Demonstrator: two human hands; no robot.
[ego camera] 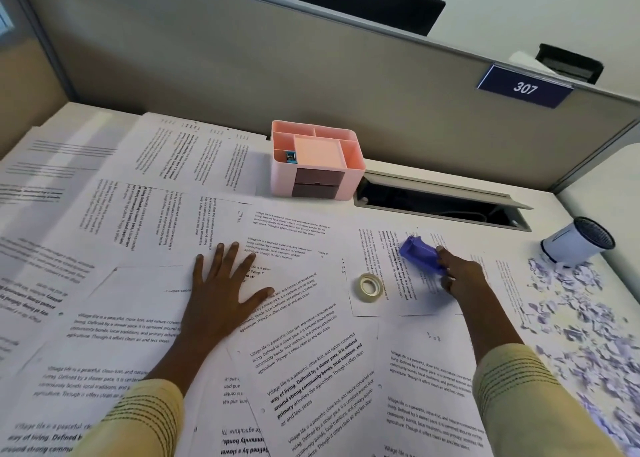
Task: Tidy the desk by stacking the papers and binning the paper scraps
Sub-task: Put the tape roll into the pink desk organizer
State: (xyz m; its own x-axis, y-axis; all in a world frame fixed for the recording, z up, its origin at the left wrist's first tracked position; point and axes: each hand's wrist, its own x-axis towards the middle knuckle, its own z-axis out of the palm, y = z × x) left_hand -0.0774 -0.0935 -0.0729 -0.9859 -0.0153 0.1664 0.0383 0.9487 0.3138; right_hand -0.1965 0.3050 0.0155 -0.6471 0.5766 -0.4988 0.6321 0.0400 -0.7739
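Note:
Several printed papers [298, 321] lie spread and overlapping across the white desk. My left hand [225, 290] lies flat on them with fingers spread, left of centre. My right hand [460, 276] reaches forward at the right and grips a blue stapler [420, 254] just above a sheet. A pile of small paper scraps [581, 314] covers the desk's right side.
A roll of clear tape [370, 287] sits on a sheet between my hands. A pink desk organiser [317, 160] stands at the back by the partition. Beside it is an open cable slot [440, 203]. A small white bin [578, 240] lies tipped at the far right.

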